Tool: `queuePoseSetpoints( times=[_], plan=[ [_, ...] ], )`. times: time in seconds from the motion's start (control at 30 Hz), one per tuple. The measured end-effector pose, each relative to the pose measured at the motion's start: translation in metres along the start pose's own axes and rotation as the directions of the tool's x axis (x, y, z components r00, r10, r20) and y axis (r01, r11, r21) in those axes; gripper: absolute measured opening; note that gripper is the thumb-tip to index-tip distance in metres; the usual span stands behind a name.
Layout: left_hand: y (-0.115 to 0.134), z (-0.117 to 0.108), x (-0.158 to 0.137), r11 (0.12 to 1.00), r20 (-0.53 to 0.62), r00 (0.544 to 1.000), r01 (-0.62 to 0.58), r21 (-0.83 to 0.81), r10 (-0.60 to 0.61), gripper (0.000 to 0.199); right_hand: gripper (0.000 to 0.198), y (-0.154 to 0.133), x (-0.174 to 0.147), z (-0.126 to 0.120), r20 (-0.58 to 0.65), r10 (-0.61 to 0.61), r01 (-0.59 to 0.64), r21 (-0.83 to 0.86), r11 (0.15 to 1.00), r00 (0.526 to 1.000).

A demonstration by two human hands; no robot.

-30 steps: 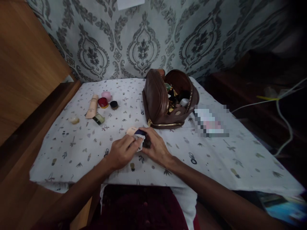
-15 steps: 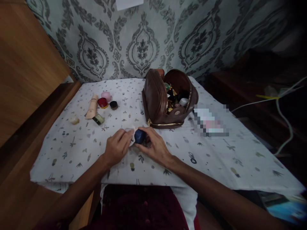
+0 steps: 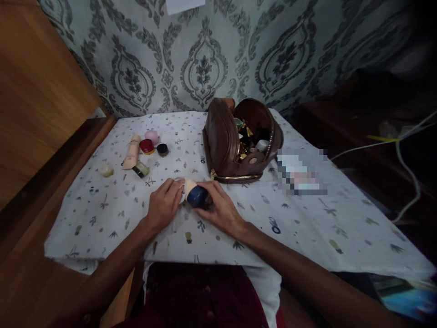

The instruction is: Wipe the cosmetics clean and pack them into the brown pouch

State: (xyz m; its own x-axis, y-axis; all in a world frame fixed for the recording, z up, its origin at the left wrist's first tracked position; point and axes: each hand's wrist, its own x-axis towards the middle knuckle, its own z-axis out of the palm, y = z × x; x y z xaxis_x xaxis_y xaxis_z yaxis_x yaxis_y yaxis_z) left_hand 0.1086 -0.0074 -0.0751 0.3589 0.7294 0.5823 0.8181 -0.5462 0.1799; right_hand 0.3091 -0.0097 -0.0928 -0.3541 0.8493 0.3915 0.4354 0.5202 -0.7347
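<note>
Close to the table's front edge, a small rounded dark blue jar (image 3: 197,197) with a pale cream end lies tilted between my hands. My right hand (image 3: 222,208) wraps round its blue part from the right, thumb below and fingers above. On the other side, my left hand (image 3: 161,201) is closed, pinching a thin white piece (image 3: 183,191) against the cream end. Whether that white piece is a cloth or a rim I cannot tell. The left fingertips are partly hidden.
Behind my hands stands an unzipped brown cosmetic bag (image 3: 221,141) full of small items. At left lie a beige tube (image 3: 132,152), red jar (image 3: 146,146), pink container (image 3: 152,136), black-lidded pot (image 3: 162,149), green box (image 3: 141,170) and cream pot (image 3: 106,170). A blurred-out object (image 3: 300,173) lies right.
The blue jar has tilted and shifted slightly, baring more of its cream end. My left hand has drawn a little left with the white piece. My right hand keeps its hold.
</note>
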Motion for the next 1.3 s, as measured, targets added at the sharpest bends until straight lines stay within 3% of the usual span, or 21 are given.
queuePoseSetpoints(
  times=[0.07,0.13,0.23,0.3,0.5,0.73,0.83,1.0,1.17,1.3],
  plan=[
    [0.002,-0.001,0.000,0.999,-0.014,0.999,-0.030,-0.021,0.030,0.027,0.058,0.001,-0.001,0.001,0.015,-0.002,0.002,-0.011,1.000,1.000],
    [0.006,-0.003,-0.001,0.990,-0.049,0.990,-0.137,-0.032,0.135,0.024,0.060,0.002,-0.001,0.002,0.010,-0.009,0.009,-0.014,1.000,1.000],
    [0.014,-0.004,-0.002,0.942,-0.090,0.939,-0.334,-0.020,0.331,0.024,0.060,0.005,-0.001,0.002,-0.016,-0.034,0.034,-0.013,0.999,0.999],
    [0.016,-0.003,-0.002,0.924,-0.090,0.921,-0.381,-0.007,0.379,0.023,0.058,0.006,-0.001,0.002,-0.026,-0.045,0.045,-0.023,0.999,0.999],
    [0.010,0.001,0.002,0.980,-0.027,0.983,-0.181,-0.088,0.179,0.027,0.059,0.006,-0.001,0.004,-0.011,-0.034,0.032,-0.113,0.993,0.999],
    [0.002,0.002,0.003,0.992,-0.017,0.999,-0.030,-0.119,0.028,0.030,0.054,0.004,0.001,0.006,-0.060,-0.025,0.012,-0.208,0.978,0.998],
    [0.003,0.000,0.001,0.991,-0.021,0.997,-0.073,-0.110,0.071,0.030,0.050,0.004,0.000,0.007,-0.121,-0.069,0.043,-0.210,0.977,0.990],
    [0.012,-0.001,-0.003,0.948,-0.058,0.949,-0.313,-0.057,0.310,0.031,0.050,0.000,0.000,0.003,-0.100,0.019,-0.033,-0.144,0.989,0.995],
    [0.008,0.001,0.000,0.988,-0.008,0.988,-0.153,-0.031,0.153,0.030,0.044,-0.003,0.001,-0.003,-0.043,0.108,-0.112,-0.104,0.988,0.993],
    [-0.001,0.004,-0.001,0.998,0.030,0.999,-0.023,-0.058,0.025,0.031,0.047,-0.001,0.001,-0.002,-0.052,0.073,-0.078,-0.110,0.991,0.996]
  ],
)
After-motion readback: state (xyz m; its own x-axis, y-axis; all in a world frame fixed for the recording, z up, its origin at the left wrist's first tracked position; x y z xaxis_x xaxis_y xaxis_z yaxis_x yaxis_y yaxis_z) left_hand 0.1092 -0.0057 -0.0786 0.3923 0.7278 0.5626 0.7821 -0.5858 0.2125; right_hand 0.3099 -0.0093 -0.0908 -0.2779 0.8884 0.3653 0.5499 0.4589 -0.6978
